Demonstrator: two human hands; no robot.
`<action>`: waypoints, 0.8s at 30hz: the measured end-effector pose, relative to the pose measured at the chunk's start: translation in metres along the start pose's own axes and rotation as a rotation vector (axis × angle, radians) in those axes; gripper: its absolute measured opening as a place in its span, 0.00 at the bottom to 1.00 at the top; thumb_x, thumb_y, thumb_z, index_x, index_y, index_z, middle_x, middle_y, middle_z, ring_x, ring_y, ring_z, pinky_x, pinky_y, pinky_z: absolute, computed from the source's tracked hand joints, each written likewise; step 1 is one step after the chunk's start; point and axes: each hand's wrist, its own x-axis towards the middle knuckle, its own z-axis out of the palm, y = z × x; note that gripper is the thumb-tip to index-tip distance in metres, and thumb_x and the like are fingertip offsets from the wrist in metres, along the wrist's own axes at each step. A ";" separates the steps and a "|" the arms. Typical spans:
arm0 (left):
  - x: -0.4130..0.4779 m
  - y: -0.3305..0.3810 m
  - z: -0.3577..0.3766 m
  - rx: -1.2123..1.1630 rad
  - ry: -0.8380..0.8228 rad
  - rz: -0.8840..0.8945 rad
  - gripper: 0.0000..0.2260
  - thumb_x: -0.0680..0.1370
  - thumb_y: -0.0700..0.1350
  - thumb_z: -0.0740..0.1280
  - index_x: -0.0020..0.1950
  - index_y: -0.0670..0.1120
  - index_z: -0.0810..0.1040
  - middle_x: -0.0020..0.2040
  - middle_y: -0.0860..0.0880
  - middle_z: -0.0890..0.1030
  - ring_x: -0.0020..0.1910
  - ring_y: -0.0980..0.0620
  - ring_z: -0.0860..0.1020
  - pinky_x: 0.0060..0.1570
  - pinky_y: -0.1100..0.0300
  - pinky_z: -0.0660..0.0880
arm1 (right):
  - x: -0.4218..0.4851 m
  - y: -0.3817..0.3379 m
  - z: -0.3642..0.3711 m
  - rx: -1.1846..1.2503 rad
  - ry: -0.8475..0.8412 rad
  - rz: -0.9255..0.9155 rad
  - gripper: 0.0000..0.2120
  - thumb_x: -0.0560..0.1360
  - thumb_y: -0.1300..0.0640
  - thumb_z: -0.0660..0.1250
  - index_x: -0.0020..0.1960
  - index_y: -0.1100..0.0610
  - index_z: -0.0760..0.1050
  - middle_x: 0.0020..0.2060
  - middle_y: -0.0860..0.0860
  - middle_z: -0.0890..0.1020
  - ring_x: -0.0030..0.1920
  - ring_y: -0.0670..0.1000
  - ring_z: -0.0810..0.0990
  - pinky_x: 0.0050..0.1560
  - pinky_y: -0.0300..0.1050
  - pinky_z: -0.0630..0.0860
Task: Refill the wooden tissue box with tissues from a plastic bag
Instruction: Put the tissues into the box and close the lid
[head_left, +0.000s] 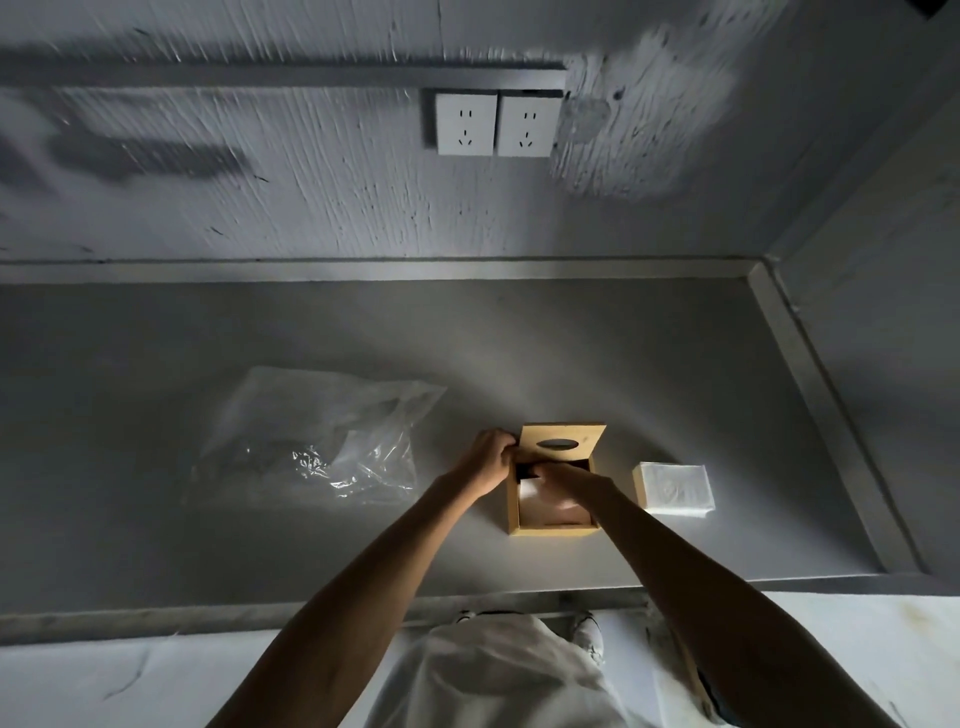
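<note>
The wooden tissue box (553, 525) stands open, lid (563, 441) raised, some tissues (532, 491) inside. Left hand (491, 457) grip pinches the lid edge; right hand (566, 475) grip reaches inside, contents indiscernible. A tissue stack (674, 488) remains on the tabletop (623, 364).

I see a grey countertop (156, 519) filling the middle of the view; a raised metal rim (831, 415) edges it from 12 to 4 o'clock; at 12 o'clock a rough grey wall (260, 182) carries two white sockets (496, 124) side by side; a pale floor (104, 686) shows at 7 o'clock; light is dim, brightest mid-counter.
</note>
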 end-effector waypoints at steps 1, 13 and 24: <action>0.001 -0.001 0.001 0.003 -0.003 0.000 0.11 0.75 0.33 0.60 0.45 0.35 0.82 0.46 0.35 0.84 0.47 0.39 0.82 0.45 0.49 0.77 | -0.001 0.000 -0.001 -0.003 0.003 -0.008 0.17 0.79 0.63 0.57 0.68 0.60 0.71 0.64 0.57 0.75 0.62 0.56 0.75 0.63 0.44 0.70; -0.007 0.008 -0.002 -0.008 -0.010 -0.065 0.12 0.79 0.38 0.60 0.38 0.37 0.78 0.40 0.36 0.81 0.39 0.41 0.78 0.38 0.50 0.73 | 0.003 0.002 0.012 -0.088 0.085 0.004 0.10 0.79 0.61 0.60 0.58 0.58 0.75 0.56 0.54 0.79 0.66 0.57 0.74 0.57 0.38 0.70; -0.010 0.007 -0.001 -0.040 -0.003 -0.037 0.14 0.80 0.42 0.61 0.38 0.37 0.77 0.41 0.35 0.79 0.39 0.41 0.76 0.37 0.54 0.66 | -0.006 -0.008 0.026 -0.159 0.192 0.043 0.24 0.74 0.58 0.65 0.70 0.56 0.69 0.67 0.56 0.74 0.67 0.61 0.71 0.69 0.58 0.65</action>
